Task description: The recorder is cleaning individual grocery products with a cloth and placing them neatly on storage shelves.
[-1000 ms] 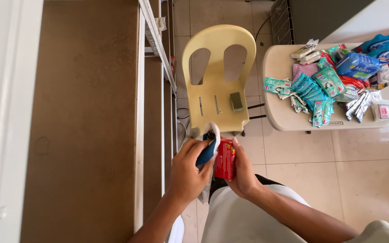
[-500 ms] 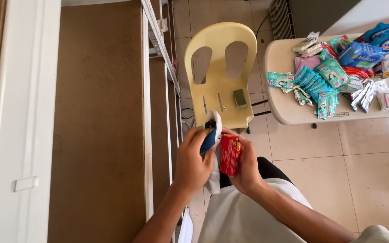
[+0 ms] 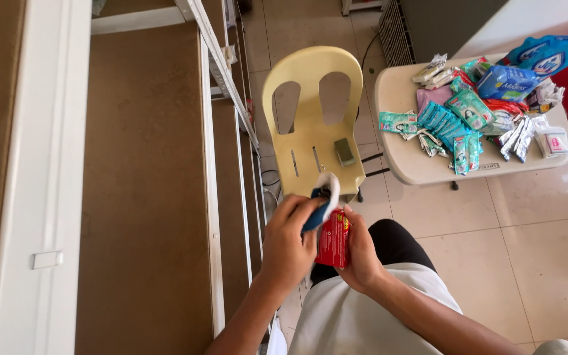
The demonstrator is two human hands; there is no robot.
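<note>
Left hand (image 3: 288, 243) closed around a blue-and-white cloth (image 3: 320, 200), pressed against the small red packet (image 3: 334, 238) gripped in the right hand (image 3: 363, 256) just beside it (yellow plastic chair (image 3: 313, 125) beyond both hands).

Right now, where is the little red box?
In the head view, the red box sits low in the middle, held in the right hand, just below the yellow plastic chair and beside the left hand.

Left hand (image 3: 288, 244) holding a blue and white tool (image 3: 321, 200) against a red packet (image 3: 334, 238) gripped by right hand (image 3: 363, 255), above yellow chair (image 3: 313, 118).
</note>
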